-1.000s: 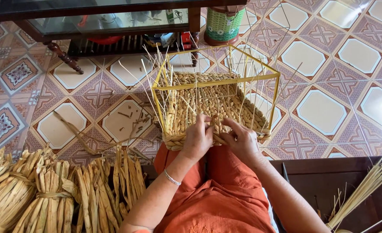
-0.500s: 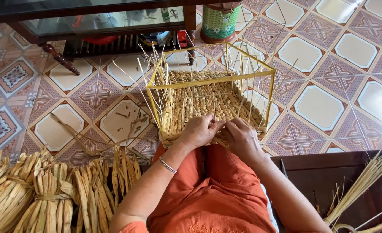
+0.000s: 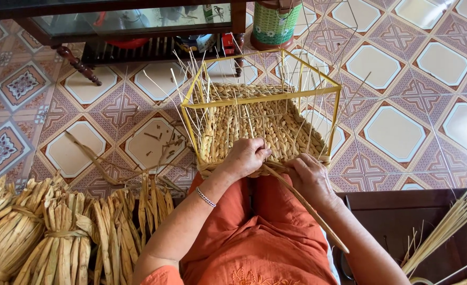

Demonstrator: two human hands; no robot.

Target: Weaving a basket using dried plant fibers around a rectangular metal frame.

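A half-woven straw basket (image 3: 260,126) on a yellow wire frame (image 3: 260,99) rests against my knees, with thin upright stakes sticking up from it. My left hand (image 3: 244,157) grips the near woven edge of the basket. My right hand (image 3: 307,177) pinches a long flat straw strand (image 3: 307,208) that runs from the basket rim back over my lap. Both hands sit close together at the near rim. I wear orange clothing and a thin bracelet on the left wrist.
Bundles of dried straw (image 3: 48,237) lie on the patterned tile floor at the left. Loose thin stalks (image 3: 444,232) stick up at the lower right over a dark wooden surface (image 3: 402,211). A glass-topped wooden table (image 3: 122,21) and a green container (image 3: 274,22) stand beyond the basket.
The straw strand now runs back across my lap from my right hand. Both hands stay at the near rim, the left fingers curled further over the edge.
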